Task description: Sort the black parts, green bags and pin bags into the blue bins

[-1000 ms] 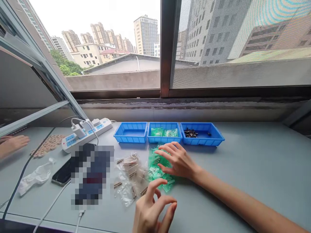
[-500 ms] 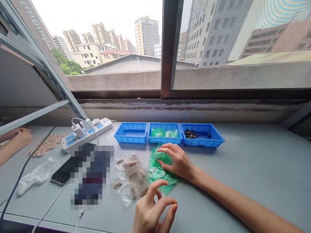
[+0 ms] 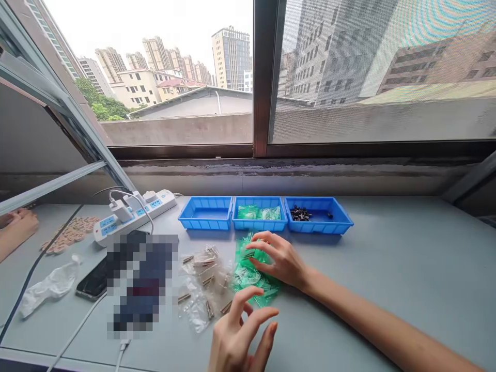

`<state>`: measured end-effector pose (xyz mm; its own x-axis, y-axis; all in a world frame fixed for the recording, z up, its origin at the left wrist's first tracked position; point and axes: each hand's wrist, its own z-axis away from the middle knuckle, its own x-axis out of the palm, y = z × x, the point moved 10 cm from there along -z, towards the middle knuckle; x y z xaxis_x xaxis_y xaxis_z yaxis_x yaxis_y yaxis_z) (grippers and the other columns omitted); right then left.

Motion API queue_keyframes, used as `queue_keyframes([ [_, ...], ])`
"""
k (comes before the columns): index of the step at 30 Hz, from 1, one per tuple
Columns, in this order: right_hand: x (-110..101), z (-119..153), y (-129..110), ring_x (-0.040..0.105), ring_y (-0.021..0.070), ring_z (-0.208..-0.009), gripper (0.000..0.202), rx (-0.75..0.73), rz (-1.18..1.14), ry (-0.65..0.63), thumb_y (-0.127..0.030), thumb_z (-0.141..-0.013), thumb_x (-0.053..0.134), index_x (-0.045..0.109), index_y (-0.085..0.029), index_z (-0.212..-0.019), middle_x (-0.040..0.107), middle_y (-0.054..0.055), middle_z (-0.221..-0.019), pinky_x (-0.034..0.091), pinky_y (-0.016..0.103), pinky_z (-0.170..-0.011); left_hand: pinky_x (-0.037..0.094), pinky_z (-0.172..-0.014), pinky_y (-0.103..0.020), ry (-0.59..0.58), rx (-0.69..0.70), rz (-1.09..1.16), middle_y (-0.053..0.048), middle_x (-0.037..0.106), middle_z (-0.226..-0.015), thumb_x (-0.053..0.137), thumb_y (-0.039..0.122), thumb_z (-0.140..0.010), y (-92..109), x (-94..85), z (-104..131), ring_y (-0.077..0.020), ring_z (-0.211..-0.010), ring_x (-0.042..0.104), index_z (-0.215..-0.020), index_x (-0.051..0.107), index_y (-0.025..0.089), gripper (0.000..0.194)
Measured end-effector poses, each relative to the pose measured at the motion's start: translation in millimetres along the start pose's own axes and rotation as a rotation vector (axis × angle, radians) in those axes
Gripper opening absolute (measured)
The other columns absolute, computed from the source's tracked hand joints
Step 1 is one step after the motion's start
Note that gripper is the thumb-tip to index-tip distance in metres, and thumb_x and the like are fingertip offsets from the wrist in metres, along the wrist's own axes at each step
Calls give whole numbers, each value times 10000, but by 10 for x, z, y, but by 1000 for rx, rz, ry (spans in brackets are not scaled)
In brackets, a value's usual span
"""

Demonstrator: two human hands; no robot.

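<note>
The grey table [image 3: 387,258] carries everything, and the middle tray [image 3: 259,219] of three blue ones serves as the landmark. That tray already holds a few green bags; the left tray [image 3: 205,214] beside it looks bare inside, and the right tray [image 3: 318,217] holds small dark parts. Far left of the middle tray lies a power strip [image 3: 134,217] with plugs in it, and nearer the camera from there a phone [image 3: 93,281]. Just in front of the middle tray sits the green bags pile [image 3: 251,276], touching a heap of clear bags [image 3: 203,281] to its left. The right hand [image 3: 281,258] rests on the green pile with fingers spread and lightly curled, tips pressing the plastic, nothing pinched. The left hand [image 3: 240,336] hovers in front of the pile, fingers apart and bent, holding nothing. Judging by this, the green bags are being sorted; it would go best to fan the slippery pile flat, pinch one bag by its edge, and keep the clear bags out of the grasp. Another person's hand [image 3: 17,227] shows at the far left edge.
</note>
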<state>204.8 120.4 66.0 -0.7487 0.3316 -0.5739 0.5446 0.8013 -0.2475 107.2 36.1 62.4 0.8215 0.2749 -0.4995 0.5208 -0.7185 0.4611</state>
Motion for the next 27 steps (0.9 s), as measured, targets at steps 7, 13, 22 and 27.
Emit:
queue_keyframes([
  [7,-11,-8,-39,652,162,-761,147,-29,21,6,-292,-929,497,622,-224,-963,686,69,-937,569,306,-667,482,-549,-223,-9,9,-2,-72,586,-998,422,206,-954,6,16,4,-90,-599,532,-865,635,213,231],
  [13,-52,-7,-72,647,155,-724,150,-74,23,58,-286,-934,499,620,-199,-948,680,74,-914,566,287,-622,470,-545,-214,-32,14,-5,-69,570,-1020,429,182,-950,13,23,5,-85,-607,521,-878,626,209,212],
  [22,-27,12,-48,649,151,-733,123,-66,9,45,-270,-917,525,623,-201,-946,671,70,-932,567,280,-619,469,-541,-201,-43,39,-5,-71,563,-1017,427,156,-958,29,25,0,-79,-623,527,-945,635,206,215],
  [27,-42,8,-69,644,134,-710,114,-83,-2,54,-248,-920,523,620,-191,-939,664,70,-932,559,260,-605,469,-545,-191,-56,48,-9,-68,559,-1024,434,110,-949,10,48,23,-69,-631,528,-1000,637,207,231],
])
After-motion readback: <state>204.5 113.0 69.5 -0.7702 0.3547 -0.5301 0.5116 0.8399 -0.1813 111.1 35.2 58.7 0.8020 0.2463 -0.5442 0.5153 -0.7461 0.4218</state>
